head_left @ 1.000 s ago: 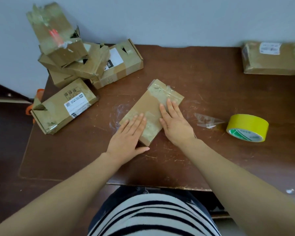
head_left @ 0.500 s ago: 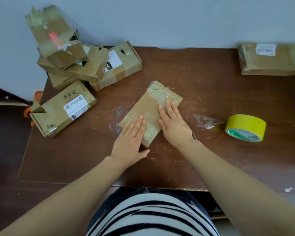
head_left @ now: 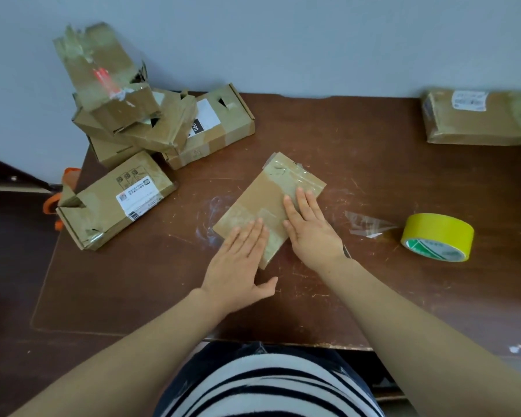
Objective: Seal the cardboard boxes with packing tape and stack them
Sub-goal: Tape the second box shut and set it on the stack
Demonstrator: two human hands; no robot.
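Observation:
A flat cardboard box point(head_left: 265, 194), striped with clear tape, lies slantwise at the middle of the brown table point(head_left: 358, 164). My left hand point(head_left: 239, 266) presses flat on its near corner, fingers straight and together. My right hand point(head_left: 310, 230) lies flat along its right edge, fingers straight. A yellow roll of packing tape point(head_left: 436, 236) sits on its side to the right, apart from both hands. A crumpled scrap of clear tape point(head_left: 366, 225) lies between the box and the roll.
A loose pile of several cardboard boxes point(head_left: 139, 115) leans against the wall at the back left, with one labelled box point(head_left: 118, 200) lying in front of it. Another taped box point(head_left: 481, 120) rests at the back right. An orange object point(head_left: 68, 188) sticks out behind the table's left edge.
My left hand has slid a little toward me along the box. The right hand stays pressed on the right edge. The box has not moved.

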